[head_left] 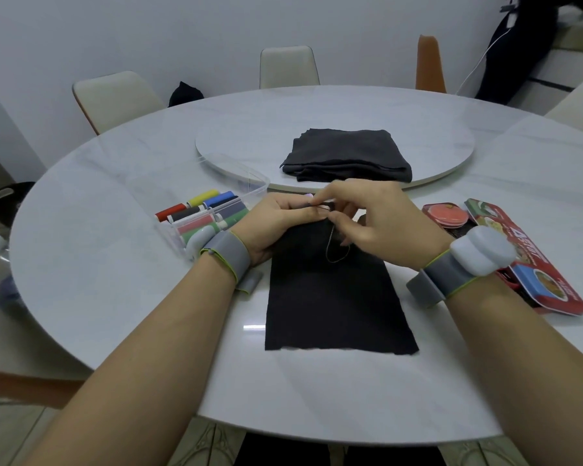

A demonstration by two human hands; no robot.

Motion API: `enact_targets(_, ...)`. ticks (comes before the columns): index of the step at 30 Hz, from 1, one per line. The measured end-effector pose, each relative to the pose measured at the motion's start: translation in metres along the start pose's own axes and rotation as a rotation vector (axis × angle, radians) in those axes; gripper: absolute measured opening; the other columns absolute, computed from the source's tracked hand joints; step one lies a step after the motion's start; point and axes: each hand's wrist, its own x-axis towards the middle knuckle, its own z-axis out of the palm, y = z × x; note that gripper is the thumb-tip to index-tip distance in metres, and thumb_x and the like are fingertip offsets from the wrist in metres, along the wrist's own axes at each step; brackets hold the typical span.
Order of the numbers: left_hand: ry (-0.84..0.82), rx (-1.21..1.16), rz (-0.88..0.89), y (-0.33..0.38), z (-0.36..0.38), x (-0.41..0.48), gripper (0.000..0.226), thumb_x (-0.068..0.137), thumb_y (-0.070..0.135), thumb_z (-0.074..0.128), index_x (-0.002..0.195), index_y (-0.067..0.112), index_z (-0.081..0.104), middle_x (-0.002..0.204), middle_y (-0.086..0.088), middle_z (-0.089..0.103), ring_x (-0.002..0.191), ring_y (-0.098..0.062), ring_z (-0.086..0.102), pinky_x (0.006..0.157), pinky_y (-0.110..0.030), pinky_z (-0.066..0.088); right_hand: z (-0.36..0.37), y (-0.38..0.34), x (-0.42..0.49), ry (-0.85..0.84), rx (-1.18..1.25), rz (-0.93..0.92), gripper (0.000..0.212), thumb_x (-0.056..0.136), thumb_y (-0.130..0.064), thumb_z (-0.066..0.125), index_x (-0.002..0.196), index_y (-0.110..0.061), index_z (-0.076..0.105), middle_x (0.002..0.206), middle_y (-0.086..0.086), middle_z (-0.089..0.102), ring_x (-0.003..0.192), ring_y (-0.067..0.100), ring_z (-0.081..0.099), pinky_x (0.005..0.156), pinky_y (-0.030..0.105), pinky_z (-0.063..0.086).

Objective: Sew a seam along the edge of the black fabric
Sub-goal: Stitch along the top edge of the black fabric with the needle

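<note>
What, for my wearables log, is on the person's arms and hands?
No sleeves or gloves on the left hand or right hand. Each wrist has a grey band edged yellow-green: left band, right band. Each carries a rounded white module, the left module and right module.

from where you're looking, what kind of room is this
Probably a home dining room, pressed into use for sewing: a round white table with a turntable at its centre, dining chairs round it, and a clear box of thread spools beside the black fabric.
</note>
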Motion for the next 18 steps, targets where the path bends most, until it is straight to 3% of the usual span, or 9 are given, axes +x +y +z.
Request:
enact_targets(2,-0.003,0.031,0.016,-0.0012,-0.0008,0.0009,0.023,0.092,0.001,0.058,0.112,-0.007,0.067,0.110,-0.024,0.064,0.097,-0.026,0.066,0.088,-0.030,0.054,0.0004,0.0014,0.0010,0.022,-0.026,-0.004,0.020,0.092,-0.016,0.065,0.110,-0.022,0.072,0.083,-0.002,0.068,0.069,0.013,0.065,0.066,0.022,0.052)
enact_targets(4,0.007,0.064,0.024,-0.0022,-0.0008,0.0024,0.021,0.092,0.001,0.059,0.111,-0.004,0.068,0.110,-0.024,0.065,0.099,-0.026,0.065,0.088,-0.030,0.054,0.0015,0.0038,0.0018,0.062,-0.070,-0.012,0.017,0.091,-0.021,0.067,0.106,-0.024,0.075,0.083,-0.002,0.069,0.068,0.012,0.062,0.070,0.028,0.052)
enact_targets(10,0.017,0.087,0.022,-0.0020,-0.0005,0.0038,0.020,0.092,0.001,0.060,0.110,-0.001,0.070,0.110,-0.023,0.069,0.100,-0.026,0.066,0.094,-0.034,0.052,0.0038,0.0016,0.0023,0.162,-0.109,-0.007,0.009,0.088,-0.017,0.072,0.093,-0.022,0.077,0.086,-0.001,0.061,0.062,0.016,0.061,0.063,0.038,0.054)
enact_targets(18,0.000,0.068,0.012,0.0002,0.0017,0.0024,0.016,0.092,0.006,0.062,0.104,0.004,0.072,0.099,-0.013,0.072,0.090,-0.019,0.069,0.077,-0.025,0.054,0.0037,0.0018,0.0031,0.052,-0.110,0.002,0.014,0.083,-0.019,0.077,0.089,-0.020,0.063,0.092,-0.003,0.052,0.067,0.014,0.061,0.068,0.043,0.053)
